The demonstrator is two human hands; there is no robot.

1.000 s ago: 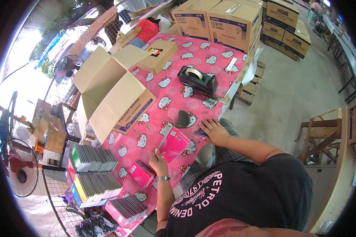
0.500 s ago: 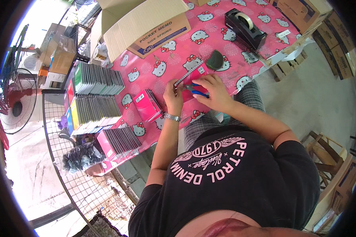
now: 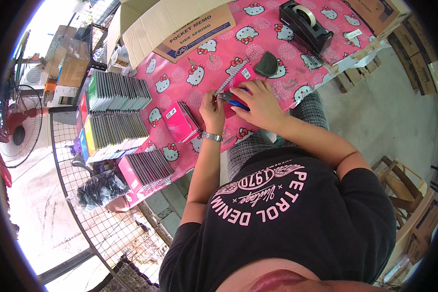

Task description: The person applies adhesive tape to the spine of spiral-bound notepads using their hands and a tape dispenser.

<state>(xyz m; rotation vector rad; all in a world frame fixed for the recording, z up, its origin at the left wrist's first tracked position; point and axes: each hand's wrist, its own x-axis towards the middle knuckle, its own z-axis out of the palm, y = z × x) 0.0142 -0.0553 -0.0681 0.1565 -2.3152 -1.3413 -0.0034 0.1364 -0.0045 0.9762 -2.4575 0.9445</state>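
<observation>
The pink spiral notebook (image 3: 245, 75) lies near the centre of the frame, partly covered by the hands. It should be light, with a bendable, perhaps slippery cover; its thin wire coil (image 3: 229, 81) could deform, so the spiral edge needs a gentle hold. The left hand (image 3: 212, 111) pinches this edge near its lower end, fingers closed. The right hand (image 3: 262, 104), palm down, curls its fingers around blue-handled pliers (image 3: 238, 103), the nose pointing toward the left fingertips

Black tape dispenser (image 3: 301, 31) (pale roll (image 3: 311, 16) inside); far left, a caged fan (image 3: 18, 135).
</observation>
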